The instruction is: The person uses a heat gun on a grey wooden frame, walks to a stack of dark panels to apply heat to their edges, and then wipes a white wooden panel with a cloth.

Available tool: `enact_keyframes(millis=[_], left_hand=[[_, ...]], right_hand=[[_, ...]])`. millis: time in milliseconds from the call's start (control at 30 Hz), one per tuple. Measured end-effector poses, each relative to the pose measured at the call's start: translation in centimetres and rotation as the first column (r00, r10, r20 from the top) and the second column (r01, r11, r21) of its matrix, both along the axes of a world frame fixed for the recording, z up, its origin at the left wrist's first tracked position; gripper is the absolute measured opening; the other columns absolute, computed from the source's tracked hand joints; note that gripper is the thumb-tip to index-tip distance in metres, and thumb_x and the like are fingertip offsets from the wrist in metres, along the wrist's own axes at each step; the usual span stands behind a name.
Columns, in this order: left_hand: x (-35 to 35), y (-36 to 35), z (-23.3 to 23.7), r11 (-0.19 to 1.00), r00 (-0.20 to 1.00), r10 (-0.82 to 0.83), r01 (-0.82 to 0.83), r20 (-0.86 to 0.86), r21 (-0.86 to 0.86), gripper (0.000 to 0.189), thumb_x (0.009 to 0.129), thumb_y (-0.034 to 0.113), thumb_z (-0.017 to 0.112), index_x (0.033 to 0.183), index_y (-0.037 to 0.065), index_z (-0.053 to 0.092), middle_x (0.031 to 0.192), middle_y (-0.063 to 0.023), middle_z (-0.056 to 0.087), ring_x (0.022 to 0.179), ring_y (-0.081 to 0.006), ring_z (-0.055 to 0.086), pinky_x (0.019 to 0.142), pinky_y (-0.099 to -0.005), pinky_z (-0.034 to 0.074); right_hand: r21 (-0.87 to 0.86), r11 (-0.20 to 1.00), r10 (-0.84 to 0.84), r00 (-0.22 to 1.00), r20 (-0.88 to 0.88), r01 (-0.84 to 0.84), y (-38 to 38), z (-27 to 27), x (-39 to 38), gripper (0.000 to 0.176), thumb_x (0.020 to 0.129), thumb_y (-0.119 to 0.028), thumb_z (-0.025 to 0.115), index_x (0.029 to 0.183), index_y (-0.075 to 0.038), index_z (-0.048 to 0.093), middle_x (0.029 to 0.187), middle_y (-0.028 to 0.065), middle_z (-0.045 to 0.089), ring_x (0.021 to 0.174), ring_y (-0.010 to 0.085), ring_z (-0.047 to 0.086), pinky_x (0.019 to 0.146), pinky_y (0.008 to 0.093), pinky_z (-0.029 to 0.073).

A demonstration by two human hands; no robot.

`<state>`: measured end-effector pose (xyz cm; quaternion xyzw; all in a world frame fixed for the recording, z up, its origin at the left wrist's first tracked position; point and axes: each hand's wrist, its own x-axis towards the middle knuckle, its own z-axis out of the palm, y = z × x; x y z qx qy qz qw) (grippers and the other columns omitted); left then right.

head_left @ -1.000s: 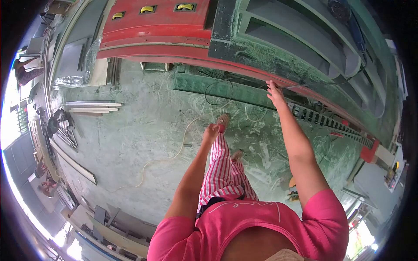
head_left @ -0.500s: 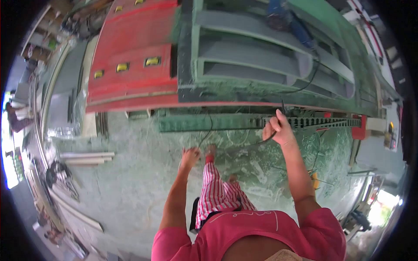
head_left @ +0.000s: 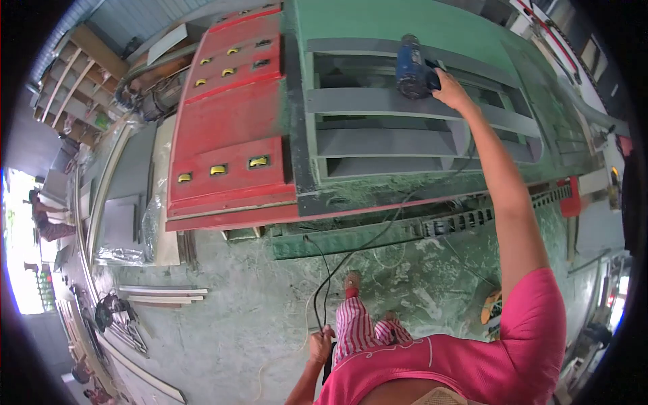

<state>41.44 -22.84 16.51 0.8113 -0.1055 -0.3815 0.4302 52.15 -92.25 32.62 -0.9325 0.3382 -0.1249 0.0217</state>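
Blue tool [head_left: 409,69] — handle [head_left: 430,79] partly behind right grip [head_left: 451,92]

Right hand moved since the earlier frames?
Yes, right hand went forward: from near the red edge to above the grey slats, now on the blue power tool.

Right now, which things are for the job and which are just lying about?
Probably for the job:
blue tool, in the right hand
black cord, in the left hand
grey slats

Probably just lying about:
pale strips on the floor
grey sheets
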Motion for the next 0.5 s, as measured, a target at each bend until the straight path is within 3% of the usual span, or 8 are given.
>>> enact_keyframes(millis=[67,167,233,367,433,500], left_hand=[[0.3,-1.2,2.3,0.996,0.998,-0.037,0.040,-0.042,0.084,0.041,0.088,0.033,0.042,0.068,0.001,0.060,0.061,-0.0149,0.059,0.061,-0.0234,0.061,0.059,-0.0343,0.044],[0.3,-2.0,3.9,0.977,0.995,-0.059,0.075,-0.084,0.200,0.043,0.087,0.036,0.044,0.069,0.001,0.061,0.063,-0.0151,0.060,0.064,-0.0236,0.063,0.059,-0.0346,0.045],[0.2,-2.2,3.7,0.975,0.996,-0.070,0.082,-0.062,0.208,0.043,0.087,0.037,0.045,0.070,0.001,0.061,0.062,-0.0150,0.060,0.065,-0.0247,0.063,0.059,-0.0352,0.046],[1.2,-2.6,4.6,0.966,0.992,-0.115,0.123,-0.047,0.228,0.040,0.087,0.036,0.048,0.072,0.002,0.062,0.062,-0.0157,0.060,0.063,-0.0276,0.063,0.057,-0.0366,0.046],[1.5,-2.4,4.8,0.970,0.994,-0.093,0.102,-0.051,0.222,0.039,0.086,0.035,0.049,0.071,0.002,0.062,0.061,-0.0161,0.060,0.062,-0.0279,0.063,0.056,-0.0366,0.046],[1.5,-2.6,5.4,0.972,0.994,-0.092,0.103,-0.061,0.210,0.038,0.086,0.034,0.049,0.071,0.002,0.062,0.061,-0.0164,0.060,0.061,-0.0283,0.062,0.055,-0.0366,0.046]], right_hand=[[0.173,0.983,-0.039,0.993,-0.110,0.058,-0.2,1.1,1.2,0.074,0.067,-0.023,0.063,0.130,-0.002,0.029,0.121,0.0251,0.043,0.114,0.0356,0.042,0.095,0.0381,0.036],[0.140,0.989,-0.041,0.994,-0.100,0.054,-1.2,0.0,1.4,0.071,0.066,-0.025,0.065,0.126,-0.002,0.033,0.119,0.0234,0.046,0.111,0.0349,0.044,0.092,0.0390,0.038],[0.098,0.990,-0.094,0.993,-0.073,0.101,-0.5,0.1,1.6,0.063,0.066,-0.023,0.065,0.119,-0.004,0.039,0.116,0.0211,0.049,0.110,0.0322,0.046,0.088,0.0397,0.039],[0.026,0.993,-0.115,0.993,-0.042,0.116,0.9,1.3,1.7,0.061,0.065,-0.025,0.065,0.116,-0.004,0.040,0.115,0.0205,0.050,0.107,0.0339,0.048,0.086,0.0404,0.040],[-0.047,0.991,-0.117,0.989,0.089,0.121,2.1,3.0,1.4,0.059,0.064,-0.026,0.066,0.113,-0.003,0.041,0.108,0.0213,0.053,0.100,0.0373,0.051,0.080,0.0423,0.042],[0.003,0.978,-0.206,0.951,0.230,0.211,3.4,6.3,1.2,0.064,0.064,-0.028,0.067,0.115,0.000,0.041,0.103,0.0223,0.056,0.096,0.0376,0.054,0.080,0.0424,0.043]])
